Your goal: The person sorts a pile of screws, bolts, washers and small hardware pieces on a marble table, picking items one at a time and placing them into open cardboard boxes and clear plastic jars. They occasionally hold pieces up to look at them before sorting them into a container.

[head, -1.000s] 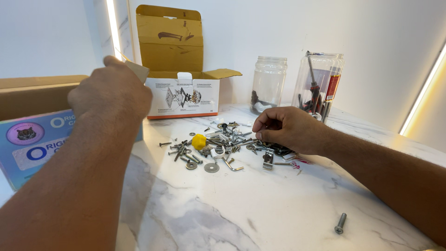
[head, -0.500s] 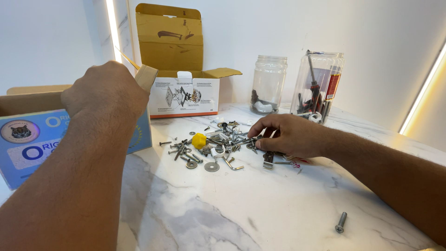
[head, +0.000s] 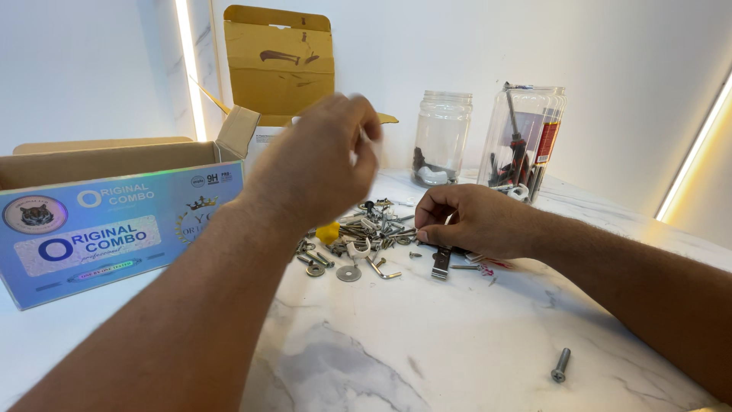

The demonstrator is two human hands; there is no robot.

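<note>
One marble surface is seen, carrying two cardboard boxes: a blue box, open, at the left, and a brown box behind, largely hidden by the left hand. Two clear jars are stood at the back right; their contents are hard to make out. The left hand is raised above the pile of hardware and is blurred; its grip is drawn together, but whether anything is pinched cannot be told. The right hand is rested on the pile's right edge, its fingertips pinched on a small metal piece too small to identify. One washer and one yellow piece are counted; one lone screw is lying well apart, near the front right.
</note>
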